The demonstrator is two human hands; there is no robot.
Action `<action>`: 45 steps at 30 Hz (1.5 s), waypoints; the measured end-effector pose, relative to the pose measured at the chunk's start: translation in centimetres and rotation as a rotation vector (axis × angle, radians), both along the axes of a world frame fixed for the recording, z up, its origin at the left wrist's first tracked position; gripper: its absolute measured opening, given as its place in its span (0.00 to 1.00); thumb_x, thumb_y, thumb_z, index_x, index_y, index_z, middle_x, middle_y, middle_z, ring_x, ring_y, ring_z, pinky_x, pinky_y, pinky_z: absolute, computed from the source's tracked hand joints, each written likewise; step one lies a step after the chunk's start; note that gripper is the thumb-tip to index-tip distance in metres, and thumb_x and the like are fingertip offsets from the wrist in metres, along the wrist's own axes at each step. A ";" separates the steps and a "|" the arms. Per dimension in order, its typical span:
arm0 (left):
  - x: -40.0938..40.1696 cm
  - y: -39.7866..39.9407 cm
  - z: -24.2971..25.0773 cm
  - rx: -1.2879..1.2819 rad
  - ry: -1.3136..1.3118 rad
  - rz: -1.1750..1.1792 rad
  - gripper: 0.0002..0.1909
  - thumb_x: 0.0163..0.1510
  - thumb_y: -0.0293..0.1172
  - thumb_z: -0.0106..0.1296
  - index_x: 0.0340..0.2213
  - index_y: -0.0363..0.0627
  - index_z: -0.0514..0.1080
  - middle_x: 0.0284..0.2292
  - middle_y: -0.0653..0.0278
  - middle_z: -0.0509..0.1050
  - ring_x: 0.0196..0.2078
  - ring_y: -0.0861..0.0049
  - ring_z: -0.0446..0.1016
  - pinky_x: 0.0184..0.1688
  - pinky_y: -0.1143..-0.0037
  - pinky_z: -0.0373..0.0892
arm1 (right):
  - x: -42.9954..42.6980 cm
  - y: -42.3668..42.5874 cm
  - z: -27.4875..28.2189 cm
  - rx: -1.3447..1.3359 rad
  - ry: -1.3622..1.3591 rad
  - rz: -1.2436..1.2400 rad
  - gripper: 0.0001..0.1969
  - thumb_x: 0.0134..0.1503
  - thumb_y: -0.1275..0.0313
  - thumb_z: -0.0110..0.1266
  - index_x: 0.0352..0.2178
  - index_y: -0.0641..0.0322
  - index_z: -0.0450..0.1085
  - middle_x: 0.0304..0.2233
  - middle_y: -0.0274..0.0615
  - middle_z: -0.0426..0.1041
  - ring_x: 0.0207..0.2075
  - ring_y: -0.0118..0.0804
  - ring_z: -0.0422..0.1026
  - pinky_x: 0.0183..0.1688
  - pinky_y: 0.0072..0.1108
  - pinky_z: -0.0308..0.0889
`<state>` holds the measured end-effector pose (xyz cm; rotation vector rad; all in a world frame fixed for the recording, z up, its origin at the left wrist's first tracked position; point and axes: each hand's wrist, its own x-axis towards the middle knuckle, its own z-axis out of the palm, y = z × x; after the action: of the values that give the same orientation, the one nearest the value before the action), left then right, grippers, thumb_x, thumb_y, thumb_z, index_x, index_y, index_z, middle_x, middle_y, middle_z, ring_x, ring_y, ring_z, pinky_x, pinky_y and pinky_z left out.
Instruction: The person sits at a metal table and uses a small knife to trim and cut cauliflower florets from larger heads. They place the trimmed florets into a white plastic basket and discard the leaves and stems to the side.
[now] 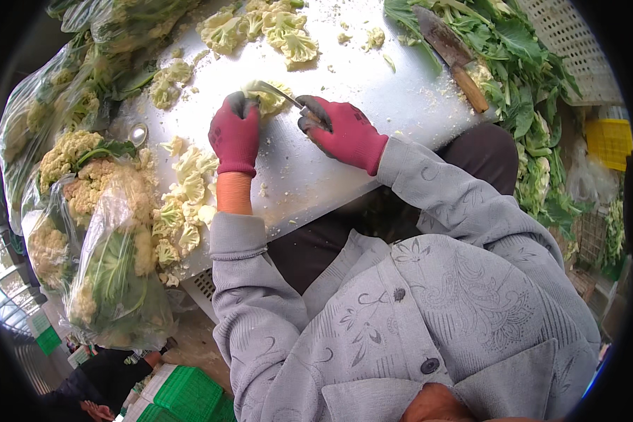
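My left hand (pixel 236 134), in a red glove with dark fingertips, pinches a cauliflower floret (pixel 275 100) over the metal tabletop (pixel 306 163). In my right hand (pixel 345 129), gloved the same way, is a small knife (pixel 280 92) with a thin blade. That blade reaches left across the floret, its tip close to my left fingertips; glare hides the exact contact. Cut florets (pixel 187 182) lie in a pile left of my left wrist. More cut pieces (pixel 287 34) are spread beyond my hands.
Bagged cauliflower heads (pixel 118 258) crowd the left edge. A wooden-handled cleaver (pixel 467 84) rests at the right, against heaped green leaves (pixel 525 68). A yellow crate (pixel 609 143) stands farther right. Green crates (pixel 187 393) and another person's hand (pixel 97 410) are at lower left.
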<state>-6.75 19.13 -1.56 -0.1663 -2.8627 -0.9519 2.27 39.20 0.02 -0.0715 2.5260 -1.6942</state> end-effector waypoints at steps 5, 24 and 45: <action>0.9 1.6 0.6 -0.124 0.032 0.031 0.08 0.51 0.38 0.54 0.31 0.49 0.74 0.26 0.60 0.77 0.31 0.60 0.77 0.34 0.67 0.69 | -0.7 -0.8 -0.2 0.090 -0.068 -0.006 0.19 0.57 0.61 0.49 0.45 0.62 0.67 0.33 0.55 0.75 0.37 0.55 0.74 0.42 0.36 0.68; 2.9 -3.8 0.0 -0.041 0.148 -0.117 0.13 0.46 0.25 0.54 0.36 0.54 0.76 0.29 0.64 0.76 0.31 0.66 0.76 0.36 0.69 0.69 | 0.7 -1.4 0.1 0.013 0.120 0.087 0.14 0.56 0.62 0.50 0.39 0.61 0.68 0.24 0.47 0.74 0.24 0.43 0.74 0.33 0.30 0.67; 4.0 -5.7 -1.5 0.348 0.026 0.066 0.12 0.52 0.29 0.56 0.39 0.43 0.74 0.29 0.65 0.77 0.26 0.78 0.72 0.30 0.76 0.68 | 0.3 -0.2 2.0 -0.182 -0.185 0.102 0.11 0.58 0.62 0.50 0.33 0.59 0.68 0.19 0.38 0.70 0.20 0.27 0.70 0.28 0.24 0.66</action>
<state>-2.77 13.43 -3.04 -0.0492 -2.6069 -1.3980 2.61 39.03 2.03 -0.0528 2.1961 -1.7951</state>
